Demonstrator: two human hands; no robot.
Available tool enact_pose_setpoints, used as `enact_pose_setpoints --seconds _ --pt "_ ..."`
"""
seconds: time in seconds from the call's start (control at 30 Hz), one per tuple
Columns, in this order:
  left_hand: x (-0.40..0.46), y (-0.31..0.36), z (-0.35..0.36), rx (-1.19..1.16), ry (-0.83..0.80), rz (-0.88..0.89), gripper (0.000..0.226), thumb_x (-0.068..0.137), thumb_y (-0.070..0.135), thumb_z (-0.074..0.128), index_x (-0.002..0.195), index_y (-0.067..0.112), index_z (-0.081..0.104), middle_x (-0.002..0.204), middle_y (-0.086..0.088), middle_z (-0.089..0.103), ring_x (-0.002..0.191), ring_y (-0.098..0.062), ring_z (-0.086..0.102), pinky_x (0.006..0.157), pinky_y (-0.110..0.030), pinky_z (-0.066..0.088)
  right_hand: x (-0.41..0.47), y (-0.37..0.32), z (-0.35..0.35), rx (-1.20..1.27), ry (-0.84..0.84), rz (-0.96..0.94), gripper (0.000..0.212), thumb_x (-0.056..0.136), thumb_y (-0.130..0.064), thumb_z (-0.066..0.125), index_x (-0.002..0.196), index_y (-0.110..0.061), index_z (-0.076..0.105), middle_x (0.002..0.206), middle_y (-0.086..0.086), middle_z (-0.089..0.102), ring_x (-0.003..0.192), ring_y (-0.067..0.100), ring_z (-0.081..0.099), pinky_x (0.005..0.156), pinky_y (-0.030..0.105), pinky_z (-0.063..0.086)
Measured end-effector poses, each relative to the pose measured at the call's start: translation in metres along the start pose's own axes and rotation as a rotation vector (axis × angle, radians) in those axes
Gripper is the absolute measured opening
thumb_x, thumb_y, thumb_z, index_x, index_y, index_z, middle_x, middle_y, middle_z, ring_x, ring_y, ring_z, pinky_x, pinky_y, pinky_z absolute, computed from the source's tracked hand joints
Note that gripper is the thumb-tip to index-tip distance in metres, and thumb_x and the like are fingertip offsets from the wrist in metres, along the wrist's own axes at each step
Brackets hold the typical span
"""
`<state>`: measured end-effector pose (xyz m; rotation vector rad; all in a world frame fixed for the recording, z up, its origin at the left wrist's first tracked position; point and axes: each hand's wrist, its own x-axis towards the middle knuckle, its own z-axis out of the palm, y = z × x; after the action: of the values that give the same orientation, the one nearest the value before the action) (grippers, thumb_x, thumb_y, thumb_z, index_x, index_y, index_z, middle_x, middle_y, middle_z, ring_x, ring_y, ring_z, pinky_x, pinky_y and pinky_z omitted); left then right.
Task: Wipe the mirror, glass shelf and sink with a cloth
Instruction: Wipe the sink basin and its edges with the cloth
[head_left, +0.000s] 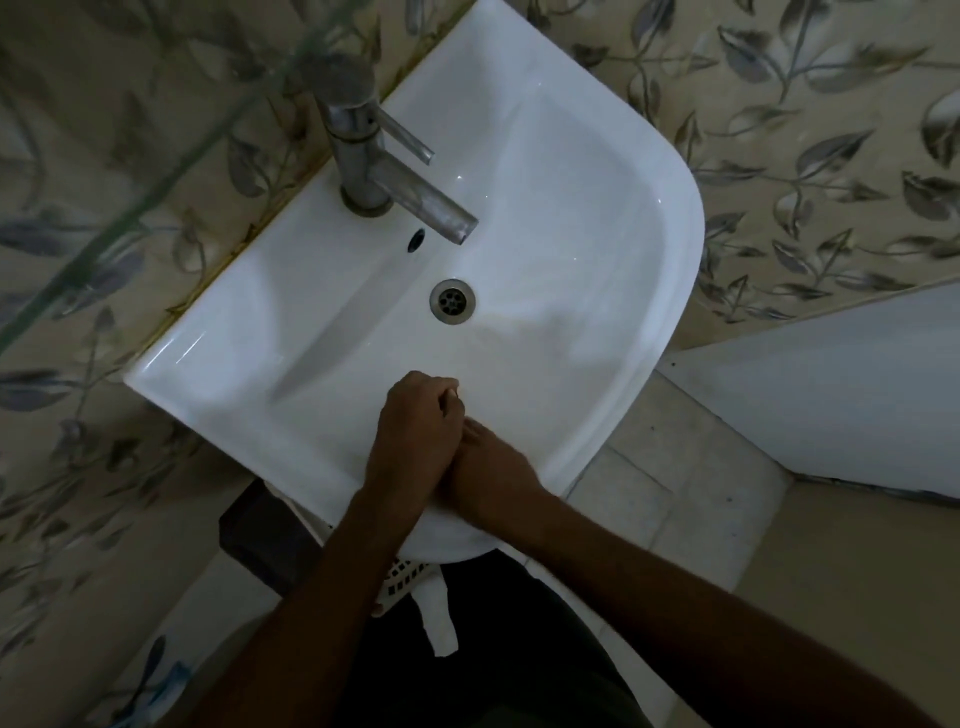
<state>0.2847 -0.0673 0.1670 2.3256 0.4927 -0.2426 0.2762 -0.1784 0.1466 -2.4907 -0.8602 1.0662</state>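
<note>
I look straight down on the white sink, with its drain in the middle of the bowl. My left hand lies over the front part of the bowl with its fingers curled in. My right hand presses against it from the right on the front rim, its fingers hidden under the left hand. No cloth shows in either hand. The green edge of the glass shelf crosses the upper left, blurred. A white strip of fabric hangs below the sink's front.
A metal tap with a side lever stands at the back of the sink, its spout over the bowl. Leaf-patterned wall tiles surround the sink. A white perforated basket sits under the front rim. A white panel stands at the right above the tiled floor.
</note>
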Motion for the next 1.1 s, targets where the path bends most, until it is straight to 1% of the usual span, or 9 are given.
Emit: enact_pose_setpoints --seconds 0.13,0.37,0.47,0.57,0.67,0.8,0.87,0.97,1.1 --pt "0.002 -0.006 -0.003 0.002 -0.004 0.069 0.023 0.094 0.012 0.052 0.102 0.002 0.072 0.097 -0.018 0.067 0.090 -0.030 0.062 0.082 -0.042 0.051 0.013 0.041 -0.035 -0.286 0.075 0.122 0.056 0.096 -0.022 0.049 0.150 -0.023 0.037 0.155 0.011 0.036 0.134 0.036 0.039 0.111 0.047 0.031" --pt "0.005 -0.011 -0.003 -0.032 0.010 0.103 0.026 0.094 0.013 0.057 0.115 0.006 0.069 0.102 -0.012 0.066 0.095 -0.026 0.060 0.083 -0.032 0.048 0.058 0.135 -0.134 -0.596 0.371 0.448 0.056 0.103 -0.023 0.023 0.158 -0.013 0.013 0.167 0.010 0.002 0.153 0.035 -0.001 0.124 0.050 0.002" --pt "0.010 -0.008 0.001 -0.051 -0.006 0.115 0.025 0.093 0.012 0.057 0.113 0.006 0.070 0.100 -0.012 0.066 0.092 -0.026 0.061 0.081 -0.033 0.050 0.058 0.130 -0.124 -0.548 0.358 0.341 0.055 0.100 -0.019 0.024 0.151 -0.003 0.033 0.160 0.018 0.028 0.148 0.041 0.024 0.121 0.050 0.021" --pt "0.014 0.000 0.014 -0.094 0.001 0.155 0.023 0.092 0.013 0.058 0.110 0.007 0.070 0.096 -0.011 0.065 0.089 -0.028 0.061 0.081 -0.036 0.050 0.034 0.111 -0.092 -0.434 0.272 0.161 0.044 0.088 -0.009 0.041 0.120 0.003 0.068 0.129 0.023 0.064 0.118 0.043 0.061 0.099 0.049 0.048" --pt "0.025 0.019 0.033 -0.170 -0.068 0.172 0.030 0.093 0.026 0.051 0.114 0.010 0.065 0.100 -0.012 0.063 0.094 -0.028 0.059 0.084 -0.039 0.050 0.013 0.096 -0.084 -0.345 0.161 0.027 0.044 0.080 -0.002 0.061 0.123 -0.001 0.067 0.132 0.018 0.063 0.125 0.043 0.056 0.106 0.050 0.045" --pt "0.037 0.049 0.049 -0.253 -0.157 0.189 0.039 0.092 0.030 0.052 0.127 0.012 0.056 0.117 -0.012 0.056 0.106 -0.029 0.056 0.092 -0.045 0.050 0.023 0.124 -0.126 -0.584 0.250 0.078 0.057 0.092 -0.015 0.026 0.142 -0.003 0.050 0.152 0.017 0.043 0.145 0.041 0.030 0.120 0.047 0.021" --pt "0.044 0.062 0.054 -0.249 -0.151 0.214 0.038 0.094 0.024 0.057 0.130 0.012 0.054 0.123 -0.011 0.053 0.108 -0.028 0.055 0.094 -0.044 0.049 0.032 0.147 -0.156 -0.668 0.333 0.192 0.052 0.097 -0.013 0.035 0.149 -0.006 0.041 0.158 0.016 0.034 0.149 0.038 0.022 0.122 0.047 0.014" --pt "0.055 0.074 0.058 -0.247 -0.149 0.222 0.036 0.094 0.021 0.058 0.129 0.012 0.055 0.124 -0.011 0.053 0.109 -0.028 0.054 0.094 -0.042 0.050 0.033 0.163 -0.158 -0.626 0.394 0.235 0.047 0.091 -0.013 0.054 0.138 -0.003 0.055 0.145 0.021 0.050 0.138 0.043 0.040 0.118 0.051 0.029" --pt "0.064 0.075 0.061 -0.244 -0.171 0.225 0.032 0.093 0.021 0.057 0.125 0.014 0.058 0.115 -0.009 0.054 0.102 -0.026 0.055 0.088 -0.040 0.050 0.017 0.151 -0.125 -0.476 0.281 -0.013 0.036 0.085 -0.021 0.047 0.106 -0.007 0.073 0.109 0.013 0.070 0.100 0.038 0.063 0.091 0.046 0.052"
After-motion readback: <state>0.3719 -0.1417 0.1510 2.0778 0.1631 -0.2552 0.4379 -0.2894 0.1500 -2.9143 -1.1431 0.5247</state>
